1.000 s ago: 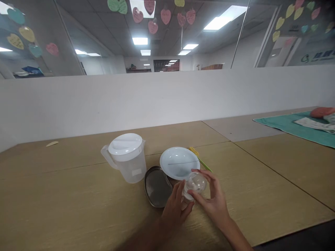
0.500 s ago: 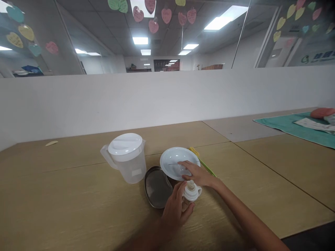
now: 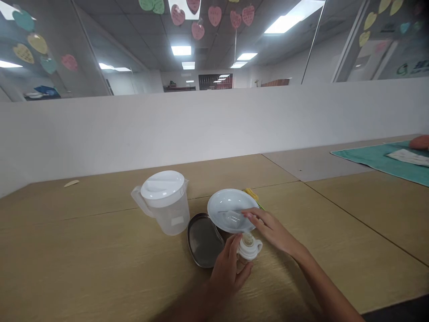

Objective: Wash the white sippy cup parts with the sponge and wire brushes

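My left hand grips a small baby bottle with a white collar and a teat, standing on the wooden table. The bottle's clear dome cap lies in the white plate just behind. My right hand hovers over the plate's near right edge, fingers spread and holding nothing, its fingertips close to the cap.
A lidded translucent pitcher stands to the left. A kidney-shaped steel tray lies between pitcher and bottle. A yellow-green stick pokes out behind the plate. A teal cloth covers the far right. A white partition backs the table.
My right hand lifted the clear cap off the bottle, carried it to the white plate and let it go there. My left hand kept hold of the bottle.
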The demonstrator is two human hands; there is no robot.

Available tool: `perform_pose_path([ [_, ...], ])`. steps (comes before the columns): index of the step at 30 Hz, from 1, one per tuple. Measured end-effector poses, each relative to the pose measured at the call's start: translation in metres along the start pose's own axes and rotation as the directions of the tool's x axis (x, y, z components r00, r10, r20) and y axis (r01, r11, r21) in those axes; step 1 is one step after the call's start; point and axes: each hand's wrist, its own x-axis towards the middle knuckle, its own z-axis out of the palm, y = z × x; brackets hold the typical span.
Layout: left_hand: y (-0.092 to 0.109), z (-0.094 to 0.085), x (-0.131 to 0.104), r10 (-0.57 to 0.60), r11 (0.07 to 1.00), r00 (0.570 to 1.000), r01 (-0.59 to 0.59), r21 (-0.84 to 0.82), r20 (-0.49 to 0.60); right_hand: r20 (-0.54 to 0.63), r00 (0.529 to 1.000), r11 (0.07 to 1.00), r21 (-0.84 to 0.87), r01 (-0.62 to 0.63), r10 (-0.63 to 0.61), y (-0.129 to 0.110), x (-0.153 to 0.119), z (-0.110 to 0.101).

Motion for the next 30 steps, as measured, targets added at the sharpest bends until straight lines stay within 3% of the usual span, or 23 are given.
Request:
perform_pose_path([
  [3, -0.003, 0.004, -0.004, -0.017, 0.999, 0.999, 0.015, -0.042, -0.041, 0.03, 0.999, 0.999, 0.049, 0.024, -0.026, -0.009, -0.025, 0.009],
  [6, -0.004, 0.005, -0.007, -0.011, 0.998, 1.0, 0.009, -0.067, -0.026, -0.1, 0.988, 0.993, -0.025, 0.112, -0.114, -0.002, -0.041, 0.029],
  [9, -0.003, 0.001, -0.005, 0.018, 0.996, 1.0, -0.017, -0.087, 0.001, -0.188, 0.978, 0.995, 0.033, 0.094, -0.086, 0.009, -0.048, 0.043],
  [13, -0.004, -0.004, -0.003, 0.068, 0.994, 0.997, -0.065, -0.089, 0.03, -0.088, 0.995, 0.947, 0.321, -0.016, 0.046, 0.011, -0.052, 0.038],
  [15, -0.005, -0.004, -0.003, 0.09, 0.993, 0.994, -0.085, -0.082, 0.054, 0.023, 0.998, 0.886, 0.459, -0.061, 0.057, 0.01, -0.053, 0.029],
  [17, -0.006, -0.002, -0.004, 0.072, 0.995, 0.995, -0.068, -0.068, 0.065, 0.043, 0.998, 0.849, 0.525, -0.065, 0.05, 0.012, -0.05, 0.022],
  [19, -0.005, -0.001, -0.005, 0.032, 0.998, 0.997, -0.029, -0.052, 0.063, -0.1, 0.99, 0.864, 0.503, -0.032, 0.096, 0.017, -0.047, 0.018],
  [21, -0.004, 0.0, -0.006, 0.001, 0.999, 0.998, 0.001, -0.042, 0.059, -0.268, 0.945, 0.885, 0.463, -0.047, 0.19, 0.022, -0.044, 0.018],
  [22, -0.004, 0.0, -0.006, 0.002, 0.999, 0.998, 0.0, -0.039, 0.055, -0.288, 0.929, 0.88, 0.47, -0.073, 0.231, 0.023, -0.044, 0.019],
  [24, -0.005, 0.001, -0.006, 0.027, 0.999, 0.999, -0.026, -0.031, 0.045, -0.209, 0.945, 0.846, 0.521, -0.11, 0.252, 0.02, -0.046, 0.022],
  [26, -0.007, 0.002, -0.006, 0.061, 0.998, 0.998, -0.061, -0.021, 0.034, -0.12, 0.976, 0.844, 0.529, -0.093, 0.183, 0.014, -0.05, 0.025],
  [30, -0.01, 0.004, -0.006, 0.088, 0.996, 0.996, -0.088, -0.009, 0.033, -0.209, 0.974, 0.933, 0.36, -0.003, 0.084, 0.002, -0.054, 0.028],
])
